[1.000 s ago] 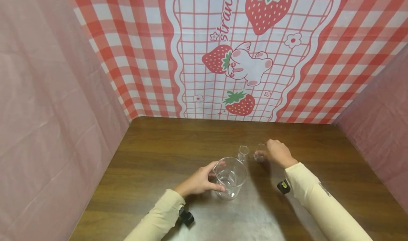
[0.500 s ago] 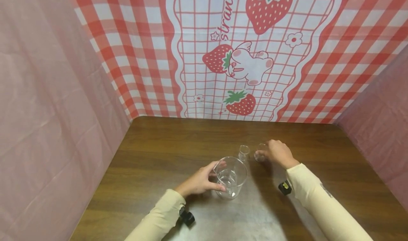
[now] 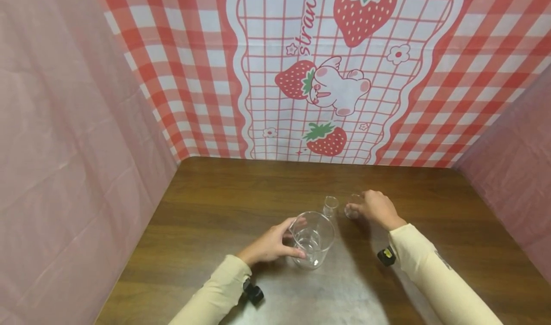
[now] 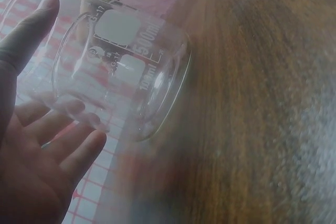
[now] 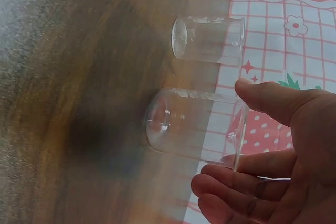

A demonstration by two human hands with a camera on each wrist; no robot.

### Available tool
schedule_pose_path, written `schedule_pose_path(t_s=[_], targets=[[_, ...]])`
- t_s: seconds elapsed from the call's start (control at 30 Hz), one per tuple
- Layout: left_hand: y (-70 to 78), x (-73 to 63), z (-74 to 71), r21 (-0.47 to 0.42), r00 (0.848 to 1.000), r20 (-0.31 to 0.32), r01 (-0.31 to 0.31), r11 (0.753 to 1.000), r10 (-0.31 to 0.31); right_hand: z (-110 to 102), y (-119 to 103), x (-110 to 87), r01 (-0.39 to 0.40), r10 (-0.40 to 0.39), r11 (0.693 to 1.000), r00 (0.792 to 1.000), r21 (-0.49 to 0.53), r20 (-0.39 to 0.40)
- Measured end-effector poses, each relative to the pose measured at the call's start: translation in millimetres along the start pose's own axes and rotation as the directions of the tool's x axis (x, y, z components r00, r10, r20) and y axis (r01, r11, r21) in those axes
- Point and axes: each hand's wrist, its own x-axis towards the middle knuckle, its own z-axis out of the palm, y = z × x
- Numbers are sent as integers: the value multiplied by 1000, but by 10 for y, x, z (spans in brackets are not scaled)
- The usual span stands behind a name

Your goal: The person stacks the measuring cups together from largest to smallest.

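Note:
My left hand (image 3: 271, 243) grips the side of a large clear glass beaker (image 3: 325, 243) marked 500ml, thumb on the near side and fingers behind it. Nested inside is a smaller beaker (image 4: 142, 77), whose 100ml print shows in the left wrist view. Farther right, my right hand (image 3: 379, 209) holds a small glass beaker (image 5: 184, 124) near its rim, between thumb and fingers. That beaker is upright, and its base appears to be on the table. Another small beaker (image 3: 330, 206) stands between it and the large one, touched by neither hand.
The brown wooden table (image 3: 224, 191) ends at a red and white checked cloth (image 3: 202, 91) with strawberries at the back. Pink curtains (image 3: 86, 148) hang at both sides. Black cameras (image 3: 253, 292) are worn at both wrists.

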Motion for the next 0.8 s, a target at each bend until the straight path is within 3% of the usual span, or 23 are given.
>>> schedule_pose_path(t_s=[0.8], targets=[[-6, 15, 12, -11, 1000, -6, -14, 1000, 14, -21, 47, -34, -35, 37, 999, 998, 28, -57]])
